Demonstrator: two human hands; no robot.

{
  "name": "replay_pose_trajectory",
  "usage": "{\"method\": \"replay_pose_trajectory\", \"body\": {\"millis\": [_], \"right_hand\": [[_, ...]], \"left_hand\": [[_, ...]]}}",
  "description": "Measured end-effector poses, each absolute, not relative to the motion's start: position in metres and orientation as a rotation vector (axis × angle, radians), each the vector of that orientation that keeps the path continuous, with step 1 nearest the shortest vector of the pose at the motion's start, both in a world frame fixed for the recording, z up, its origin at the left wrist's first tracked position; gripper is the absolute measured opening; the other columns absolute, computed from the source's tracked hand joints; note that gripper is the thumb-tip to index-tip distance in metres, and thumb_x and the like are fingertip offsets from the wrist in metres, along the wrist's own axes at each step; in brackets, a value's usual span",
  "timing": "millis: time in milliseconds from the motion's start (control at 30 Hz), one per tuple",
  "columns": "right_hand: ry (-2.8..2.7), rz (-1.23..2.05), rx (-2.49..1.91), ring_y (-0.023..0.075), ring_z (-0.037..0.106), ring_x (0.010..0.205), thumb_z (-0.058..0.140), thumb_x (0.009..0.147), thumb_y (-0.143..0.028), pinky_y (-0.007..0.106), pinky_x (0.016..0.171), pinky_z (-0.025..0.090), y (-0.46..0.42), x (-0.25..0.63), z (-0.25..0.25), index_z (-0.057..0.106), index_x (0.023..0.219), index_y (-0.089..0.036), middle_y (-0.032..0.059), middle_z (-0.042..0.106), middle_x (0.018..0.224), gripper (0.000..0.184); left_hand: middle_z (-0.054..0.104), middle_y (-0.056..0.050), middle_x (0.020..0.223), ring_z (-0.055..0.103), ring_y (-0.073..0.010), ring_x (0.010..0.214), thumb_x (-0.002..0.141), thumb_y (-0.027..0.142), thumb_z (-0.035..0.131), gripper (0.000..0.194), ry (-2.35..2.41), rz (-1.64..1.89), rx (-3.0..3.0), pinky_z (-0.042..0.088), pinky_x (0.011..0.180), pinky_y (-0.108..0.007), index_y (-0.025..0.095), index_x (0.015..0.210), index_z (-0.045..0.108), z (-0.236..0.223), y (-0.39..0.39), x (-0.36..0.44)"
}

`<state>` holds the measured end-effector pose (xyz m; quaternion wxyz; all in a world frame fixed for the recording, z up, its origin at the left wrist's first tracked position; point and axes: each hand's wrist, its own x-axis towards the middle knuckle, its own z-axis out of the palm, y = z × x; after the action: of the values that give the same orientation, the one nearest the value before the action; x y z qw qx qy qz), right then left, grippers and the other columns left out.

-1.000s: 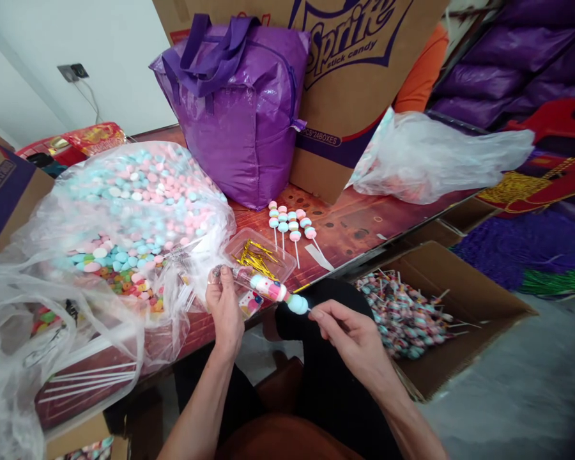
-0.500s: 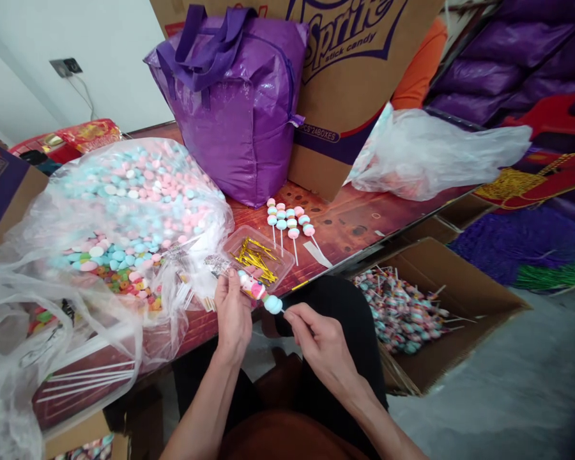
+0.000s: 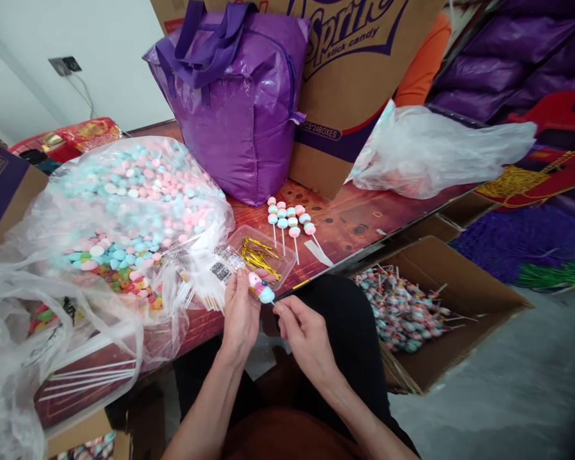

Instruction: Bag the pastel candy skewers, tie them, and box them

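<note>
My left hand [image 3: 242,316] is closed on a clear printed plastic wrapper [image 3: 227,260], fingers at its side and its far end sticking out above. Inside the wrapper sits most of a candy skewer [image 3: 267,295], its pale blue end nearest my right hand. My right hand [image 3: 306,329] pinches the white stick at that end. Just beyond lies a clear plastic tray [image 3: 293,260] holding gold twist ties [image 3: 259,253]. Several unwrapped candy skewers [image 3: 293,222] in pink, blue and white lie on the table behind the tray.
A large clear bag of loose candies [image 3: 138,191] covers the table's left side, with white sticks [image 3: 91,378] near the edge. A purple bag [image 3: 239,115] and a carton [image 3: 345,83] stand behind. An open box of wrapped skewers [image 3: 402,313] sits at right. An orange sleeve [image 3: 421,64] shows beyond.
My right hand has moved left toward my left hand, pushing the candy skewer deeper into the wrapper. The left hand has shifted slightly right.
</note>
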<state>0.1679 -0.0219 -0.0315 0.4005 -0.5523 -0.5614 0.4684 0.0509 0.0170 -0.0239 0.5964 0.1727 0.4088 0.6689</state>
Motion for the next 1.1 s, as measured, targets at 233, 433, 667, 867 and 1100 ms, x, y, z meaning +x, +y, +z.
{"method": "replay_pose_trajectory", "body": {"millis": [233, 433, 667, 867, 1100], "right_hand": [[-1.434, 1.081, -1.403, 0.0117, 0.043, 0.049, 0.046, 0.097, -0.038, 0.023, 0.049, 0.037, -0.017, 0.157, -0.031, 0.060, 0.078, -0.020, -0.0040, 0.048, 0.055, 0.029], [-1.493, 1.059, -1.354, 0.0129, 0.044, 0.053, 0.044, 0.098, -0.034, 0.024, 0.054, 0.038, -0.013, 0.154, -0.025, 0.062, 0.085, -0.020, -0.0030, 0.050, 0.060, 0.025], [-1.544, 1.418, -1.326, 0.0112, 0.042, 0.052, 0.045, 0.097, -0.035, 0.024, 0.053, 0.034, -0.026, 0.173, -0.029, 0.050, 0.067, -0.021, -0.0049, 0.045, 0.053, 0.034], [-1.437, 1.386, -1.263, 0.0105, 0.040, 0.050, 0.048, 0.095, -0.037, 0.024, 0.051, 0.034, -0.022, 0.153, -0.036, 0.051, 0.067, -0.020, -0.0048, 0.044, 0.054, 0.033], [-1.460, 1.419, -1.212, 0.0106, 0.045, 0.050, 0.048, 0.096, -0.037, 0.022, 0.052, 0.036, -0.020, 0.135, -0.024, 0.054, 0.083, -0.021, -0.0054, 0.051, 0.057, 0.021]], "left_hand": [[0.071, -0.005, 0.086, 0.069, -0.0174, 0.082, 0.081, 0.048, 0.074, 0.034, 0.906, 1.493, 0.394, 0.052, 0.079, -0.030, 0.017, 0.092, 0.066, -0.022, 0.014, 0.054], [0.071, -0.006, 0.090, 0.069, -0.0176, 0.086, 0.081, 0.044, 0.075, 0.033, 0.872, 1.481, 0.356, 0.052, 0.083, -0.030, 0.015, 0.095, 0.067, -0.023, 0.012, 0.054], [0.072, -0.006, 0.089, 0.069, -0.0154, 0.077, 0.081, 0.045, 0.075, 0.033, 0.911, 1.433, 0.413, 0.053, 0.075, -0.028, 0.014, 0.091, 0.068, -0.027, 0.012, 0.046], [0.072, -0.007, 0.079, 0.067, -0.0158, 0.066, 0.084, 0.049, 0.069, 0.036, 1.021, 1.324, 0.489, 0.050, 0.055, -0.024, 0.014, 0.093, 0.069, -0.028, 0.000, 0.049], [0.072, -0.007, 0.078, 0.058, -0.0103, 0.056, 0.079, 0.040, 0.075, 0.029, 1.003, 1.364, 0.510, 0.044, 0.048, -0.020, 0.012, 0.084, 0.073, -0.021, -0.005, 0.027]]}}
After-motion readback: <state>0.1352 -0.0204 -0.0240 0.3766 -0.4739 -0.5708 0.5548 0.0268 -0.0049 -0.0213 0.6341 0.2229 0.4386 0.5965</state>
